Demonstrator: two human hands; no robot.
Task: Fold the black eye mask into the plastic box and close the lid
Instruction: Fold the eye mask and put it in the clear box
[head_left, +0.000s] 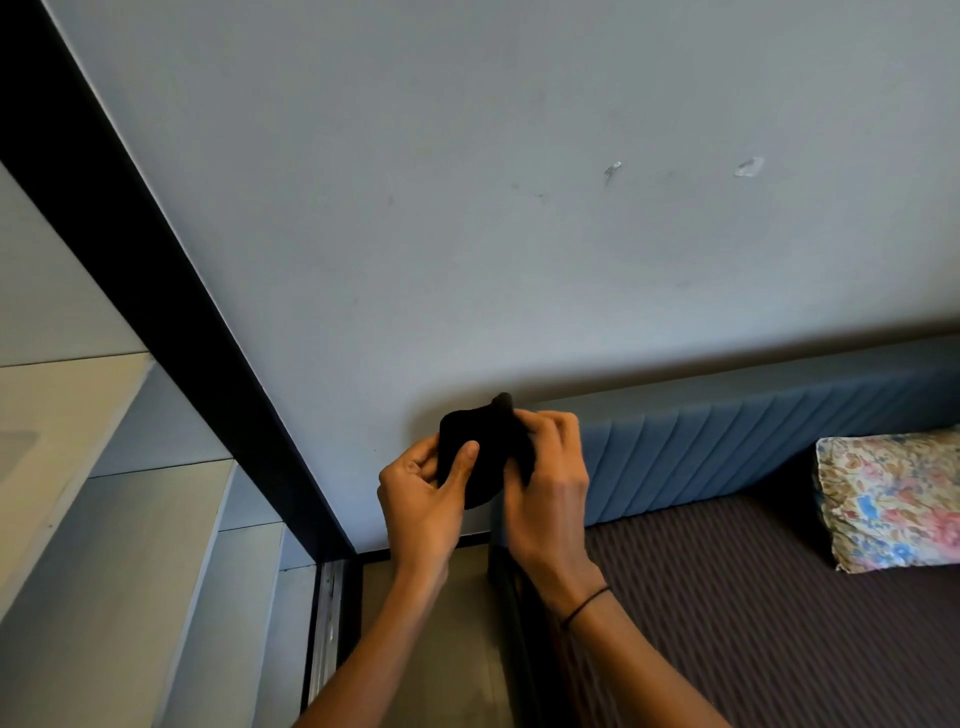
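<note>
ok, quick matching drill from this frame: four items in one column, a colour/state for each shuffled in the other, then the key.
Items
1. eye mask
2. headboard
3. pillow
4. thin black band

Colour/state
A. floral print, lying on the bed
B. around the right wrist
C. black, bunched between both hands
D. blue, padded, against the wall

Pairs: 1-C, 2-D, 3-A, 4-B

The left hand and right hand both grip the mask. No plastic box is in view.

a home bedroom is indicated: a bed with brown striped bedding (753, 623) is set against a blue padded headboard (727, 441), a floral pillow (888, 499) is laid there, and a plain painted wall (467, 208) is marked.
</note>
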